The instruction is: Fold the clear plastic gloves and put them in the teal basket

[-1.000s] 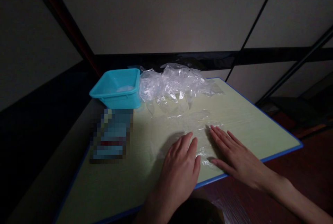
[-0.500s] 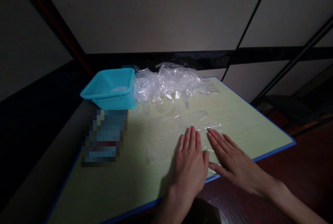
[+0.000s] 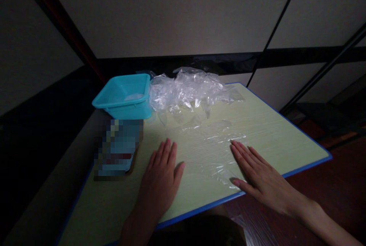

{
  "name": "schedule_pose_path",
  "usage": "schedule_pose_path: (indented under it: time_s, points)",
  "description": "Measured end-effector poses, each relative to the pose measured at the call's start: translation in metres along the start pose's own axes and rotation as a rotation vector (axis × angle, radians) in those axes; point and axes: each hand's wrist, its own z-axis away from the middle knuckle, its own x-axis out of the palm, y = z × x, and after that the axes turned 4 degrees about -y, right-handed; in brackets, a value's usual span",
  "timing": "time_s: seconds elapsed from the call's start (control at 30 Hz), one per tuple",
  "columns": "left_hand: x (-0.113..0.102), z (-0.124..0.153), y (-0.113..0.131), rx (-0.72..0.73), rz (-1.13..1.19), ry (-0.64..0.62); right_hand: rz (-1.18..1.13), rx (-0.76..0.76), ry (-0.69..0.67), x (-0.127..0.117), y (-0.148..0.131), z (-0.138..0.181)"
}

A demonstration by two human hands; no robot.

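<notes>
Lying nearly flat on the table (image 3: pixel 274 128) between your hands, the clear sheet (image 3: pixel 207 156) looks mostly smooth, though creases are left toward its right side. Your left hand (image 3: pixel 160 177) lies palm-down, thumb out, gripping nothing; your right hand (image 3: pixel 261 177) slants in, fingers extended, equally free. Beyond sit crumpled plastic (image 3: pixel 191 88) and a turquoise basin (image 3: pixel 126 109).

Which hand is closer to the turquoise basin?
Left. The left hand is in front of the turquoise basin and slightly right; the right hand is much farther right.
</notes>
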Motion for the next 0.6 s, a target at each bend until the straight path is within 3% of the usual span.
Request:
schedule_pose_path:
  time_s: [0.17, 0.37, 0.43, 0.6]
  points:
    - [0.006, 0.011, -0.024, -0.070, 0.012, 0.083, -0.036, 0.005, 0.002, -0.002, -0.001, 0.000]
    - [0.000, 0.012, -0.024, -0.044, 0.172, 0.190, -0.245, -0.097, 0.014, -0.019, 0.011, 0.014]
    - [-0.006, 0.011, -0.021, 0.042, 0.248, 0.179, -0.250, -0.144, 0.006, -0.023, 0.016, 0.021]
    - [-0.018, 0.013, -0.009, 0.354, 0.314, 0.004, -0.253, -0.252, 0.004, -0.022, 0.014, 0.026]
